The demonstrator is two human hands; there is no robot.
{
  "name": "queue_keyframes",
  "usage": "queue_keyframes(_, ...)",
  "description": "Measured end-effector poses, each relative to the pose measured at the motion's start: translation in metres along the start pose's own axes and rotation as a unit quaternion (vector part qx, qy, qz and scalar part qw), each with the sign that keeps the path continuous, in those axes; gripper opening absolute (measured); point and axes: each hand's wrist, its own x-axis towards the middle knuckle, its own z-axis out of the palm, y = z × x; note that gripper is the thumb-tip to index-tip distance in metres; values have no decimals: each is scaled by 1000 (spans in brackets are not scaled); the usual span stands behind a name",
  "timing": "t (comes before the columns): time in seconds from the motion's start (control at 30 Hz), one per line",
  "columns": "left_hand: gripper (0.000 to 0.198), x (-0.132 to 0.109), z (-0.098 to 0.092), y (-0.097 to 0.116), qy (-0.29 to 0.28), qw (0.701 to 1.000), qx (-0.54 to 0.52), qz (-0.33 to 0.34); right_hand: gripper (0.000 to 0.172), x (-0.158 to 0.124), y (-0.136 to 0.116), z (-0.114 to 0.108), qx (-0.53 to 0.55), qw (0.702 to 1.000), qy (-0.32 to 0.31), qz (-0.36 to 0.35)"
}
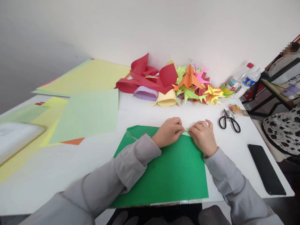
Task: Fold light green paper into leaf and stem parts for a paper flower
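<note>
A small pale green piece of paper [187,132] shows between my two hands, over the far edge of a dark green sheet [173,175]. My left hand [169,132] pinches its left side with thumb and forefinger. From the other side, my right hand [203,136] grips it with the fingertips. Both hands rest low over the green sheet, and they partly hide the small paper, so its full shape cannot be made out. The green sheet lies flat near the front edge of the table, its far left corner slightly creased.
Scissors [228,121] and a black phone [266,168] lie at right. Along the wall stand red folded paper shapes [150,76], origami pieces [189,78] and two plastic bottles [239,79]. Pale green sheets [91,114] and a white object [17,137] are at left. A person sits at far right.
</note>
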Motion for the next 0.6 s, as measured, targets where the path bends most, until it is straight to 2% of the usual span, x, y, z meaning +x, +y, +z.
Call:
queue_keyframes(0.3,22,0,0,-3,-65,987,132,66,13,1,-1,2,-16,999,24,-27)
queue_keyframes(0.47,24,4,-2,3,-78,963,225,124,22,3,-4,-3,-32,998,30,-51)
queue_keyframes(0.6,23,5,-5,5,-81,950,255,162,26,3,-5,-4,-42,996,31,-74)
